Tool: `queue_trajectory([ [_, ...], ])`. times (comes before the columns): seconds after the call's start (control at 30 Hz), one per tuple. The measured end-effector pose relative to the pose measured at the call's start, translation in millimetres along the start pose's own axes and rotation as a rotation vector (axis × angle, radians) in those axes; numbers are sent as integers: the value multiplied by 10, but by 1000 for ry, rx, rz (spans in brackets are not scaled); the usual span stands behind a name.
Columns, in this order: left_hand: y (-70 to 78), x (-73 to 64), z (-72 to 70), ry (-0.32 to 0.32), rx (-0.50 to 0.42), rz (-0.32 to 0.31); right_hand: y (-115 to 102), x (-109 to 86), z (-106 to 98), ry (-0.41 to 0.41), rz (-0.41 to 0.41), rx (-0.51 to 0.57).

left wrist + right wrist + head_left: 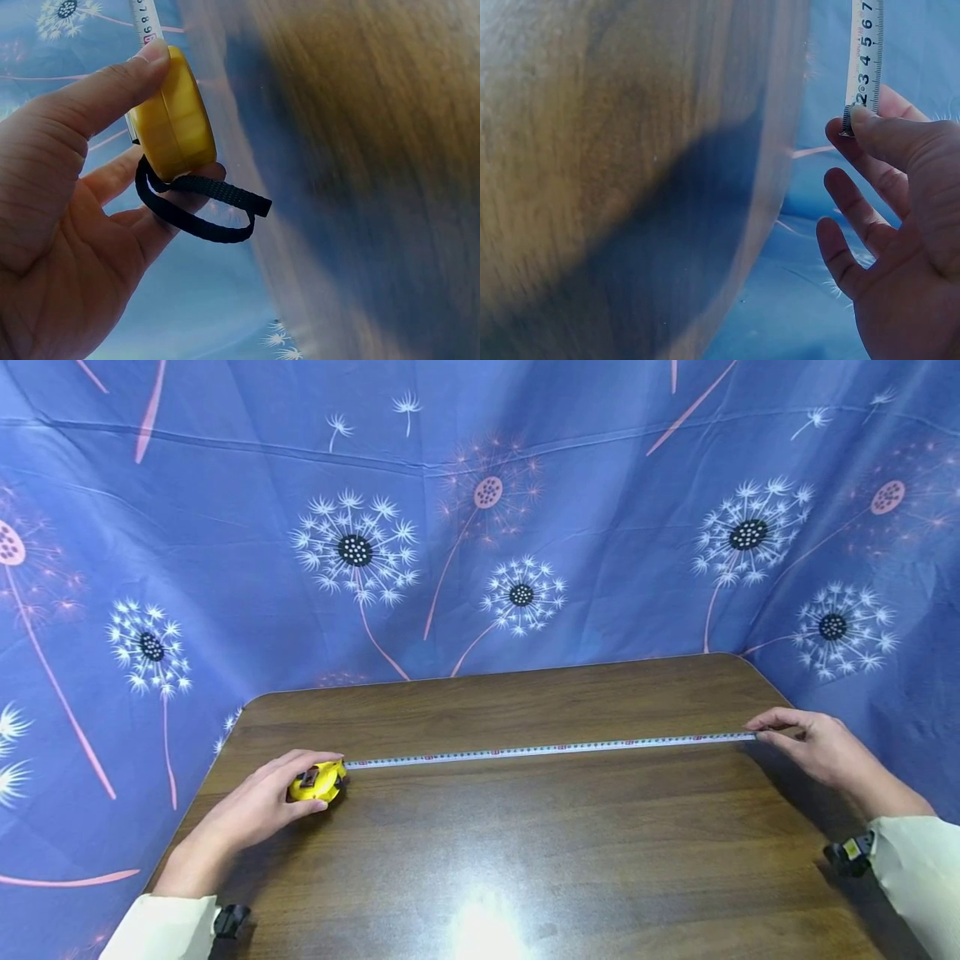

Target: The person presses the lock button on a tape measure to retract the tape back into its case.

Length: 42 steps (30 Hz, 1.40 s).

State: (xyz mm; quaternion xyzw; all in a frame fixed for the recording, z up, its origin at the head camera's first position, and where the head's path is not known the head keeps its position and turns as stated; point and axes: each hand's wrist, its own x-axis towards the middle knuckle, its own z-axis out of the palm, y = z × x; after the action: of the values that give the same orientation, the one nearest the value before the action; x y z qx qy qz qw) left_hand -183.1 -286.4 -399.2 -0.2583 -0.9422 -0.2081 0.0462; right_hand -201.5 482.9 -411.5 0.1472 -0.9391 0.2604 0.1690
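A yellow tape measure [318,782] is gripped in my left hand [258,802] at the left side of the table. Its white blade [525,752] stretches across the table to my right hand [825,752], where thumb and index finger pinch the end. In the left wrist view, thumb and fingers hold the yellow case [176,120] on edge, with a black wrist strap [199,221] hanging from it. The right wrist view shows the blade's end [864,71] between thumb and forefinger near the low numbers, while the other fingers are spread apart.
A brown wood-grain table [600,843] lies below both hands, with bright glare near its front. Blue cloth [615,527] printed with dandelions hangs behind it and at both sides. Black wrist devices [851,853] sit at the cuffs of the pale sleeves [918,868].
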Motion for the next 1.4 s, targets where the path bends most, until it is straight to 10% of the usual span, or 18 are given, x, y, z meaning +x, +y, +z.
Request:
queue_trajectory([
  [0.77,82,31,24,23,110,116,-22,89,-105,26,-18,-38],
  [1.4,159,1,-85,-2,137,85,-104,156,-179,44,21,-101],
])
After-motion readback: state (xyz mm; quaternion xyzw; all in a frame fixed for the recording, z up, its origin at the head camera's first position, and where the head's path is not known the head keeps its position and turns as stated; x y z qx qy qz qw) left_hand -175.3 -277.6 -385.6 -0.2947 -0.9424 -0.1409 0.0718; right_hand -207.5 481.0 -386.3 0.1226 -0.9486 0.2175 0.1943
